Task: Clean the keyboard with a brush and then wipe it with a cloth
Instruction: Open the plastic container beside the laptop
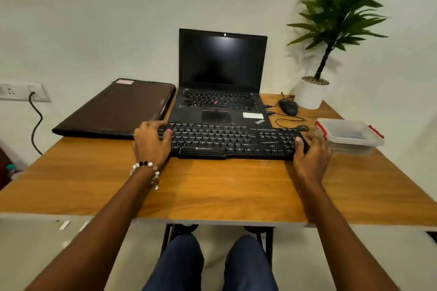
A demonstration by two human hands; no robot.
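Your left hand [151, 142] gripping the keyboard's [233, 140] left end, thumb over the keys, your right hand [311, 149] curled round its right end, keyboard flat on the table [212, 191], touching the open laptop [221, 92].

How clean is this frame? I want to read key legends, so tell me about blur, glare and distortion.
Head view: wide-angle bending at table edge; soft glare on laptop screen; right hand motion-blurred; keyboard legends too small to read.
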